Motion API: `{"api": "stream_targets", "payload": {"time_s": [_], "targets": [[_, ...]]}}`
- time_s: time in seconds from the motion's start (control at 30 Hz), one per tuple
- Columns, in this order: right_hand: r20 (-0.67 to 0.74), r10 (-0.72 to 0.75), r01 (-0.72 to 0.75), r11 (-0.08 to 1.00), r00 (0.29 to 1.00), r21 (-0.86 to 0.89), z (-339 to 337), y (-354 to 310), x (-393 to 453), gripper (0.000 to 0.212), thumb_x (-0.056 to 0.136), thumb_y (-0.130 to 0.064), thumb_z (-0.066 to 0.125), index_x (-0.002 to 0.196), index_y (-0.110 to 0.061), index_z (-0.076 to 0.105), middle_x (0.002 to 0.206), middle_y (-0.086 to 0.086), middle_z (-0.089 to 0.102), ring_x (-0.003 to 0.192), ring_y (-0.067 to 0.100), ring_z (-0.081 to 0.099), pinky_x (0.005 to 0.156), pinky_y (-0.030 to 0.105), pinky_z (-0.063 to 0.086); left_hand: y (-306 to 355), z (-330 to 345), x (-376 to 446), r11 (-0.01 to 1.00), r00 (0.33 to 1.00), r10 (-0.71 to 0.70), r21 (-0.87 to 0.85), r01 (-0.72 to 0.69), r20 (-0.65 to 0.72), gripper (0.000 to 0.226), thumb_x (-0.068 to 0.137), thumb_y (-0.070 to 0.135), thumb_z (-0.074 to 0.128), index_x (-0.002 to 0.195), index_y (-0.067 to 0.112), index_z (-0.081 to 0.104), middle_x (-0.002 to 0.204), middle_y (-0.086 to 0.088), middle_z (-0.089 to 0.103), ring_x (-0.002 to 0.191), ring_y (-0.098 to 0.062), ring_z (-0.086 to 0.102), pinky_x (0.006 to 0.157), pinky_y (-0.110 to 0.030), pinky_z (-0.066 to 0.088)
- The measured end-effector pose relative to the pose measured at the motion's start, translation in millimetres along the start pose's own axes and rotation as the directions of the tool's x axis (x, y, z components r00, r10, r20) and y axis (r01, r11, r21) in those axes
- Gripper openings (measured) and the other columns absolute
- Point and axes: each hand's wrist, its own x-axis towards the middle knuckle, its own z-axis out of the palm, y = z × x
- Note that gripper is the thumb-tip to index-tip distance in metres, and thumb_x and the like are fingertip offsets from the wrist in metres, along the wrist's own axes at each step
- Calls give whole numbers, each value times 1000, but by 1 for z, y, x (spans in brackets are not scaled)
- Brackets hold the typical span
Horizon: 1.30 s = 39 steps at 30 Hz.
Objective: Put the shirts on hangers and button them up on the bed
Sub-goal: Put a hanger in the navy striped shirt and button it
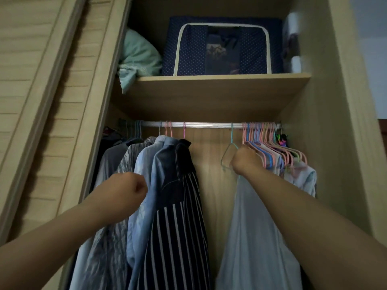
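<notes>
R hand [246, 159] maybe round teal hanger [228, 153]

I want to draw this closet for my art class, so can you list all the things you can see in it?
Rail: one, silver, under the shelf.
Shelf: one, light wood, above the rail.
Storage box: one, navy with white dots, on the shelf.
Bundle of cloth: one, mint green, left of the box.
Striped shirt: one, navy with white stripes, hanging mid-left.
Denim shirt: one, light blue, left of the striped one.
Pale shirt: one, pale blue, hanging below the right hand.
Teal hanger: one, on the rail.
Empty hangers: many, pink and blue, bunched at right.
Left hand: curled at the denim shirt; grip unclear.
Right hand: grip on the teal hanger.
</notes>
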Motion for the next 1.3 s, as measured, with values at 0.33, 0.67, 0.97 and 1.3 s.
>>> {"api": "stream_targets", "payload": {"time_s": [0.33, 0.67, 0.97, 1.3], "targets": [[205, 178, -268, 741, 962, 616, 54, 0, 57, 32, 97, -14, 41, 123, -7, 59, 118, 21, 64, 100, 38, 66, 69, 40, 55, -17, -4, 11, 999, 1000, 30, 16, -30, 9, 23, 98, 27, 50, 93, 23, 72, 89, 1, 75, 82, -17, 69, 79, -41, 59], [209, 96, -229, 392, 973, 891, 21, -6, 18, 13, 96, -24, 48, 88, -19, 57, 93, 5, 59, 78, 16, 52, 68, 28, 40, 2, 8, -15, 1000, 998, 16, -1, -16, 54, 22, 95, 23, 48, 82, 15, 64, 82, -10, 72, 63, -19, 60, 62, -34, 52], [405, 7, -406, 3, 914, 914, 20, 84, -268, 17, 101, -10, 53, 89, -15, 64, 93, 0, 69, 92, 11, 66, 80, 26, 46, 61, 108, -186, 844, 946, -105, -475, 249, 308, 18, 103, 24, 56, 99, 26, 73, 86, 0, 74, 79, -18, 70, 72, -28, 56], [775, 172, -786, 269, 609, 557, 62, 169, -674, 17, 100, -31, 59, 110, -19, 67, 95, -6, 66, 85, 10, 62, 76, 26, 45, 84, 206, -574, 114, 332, -409, -314, 943, 850, 13, 103, 13, 56, 99, 11, 68, 84, -1, 68, 70, -10, 62, 61, -23, 48]]}}
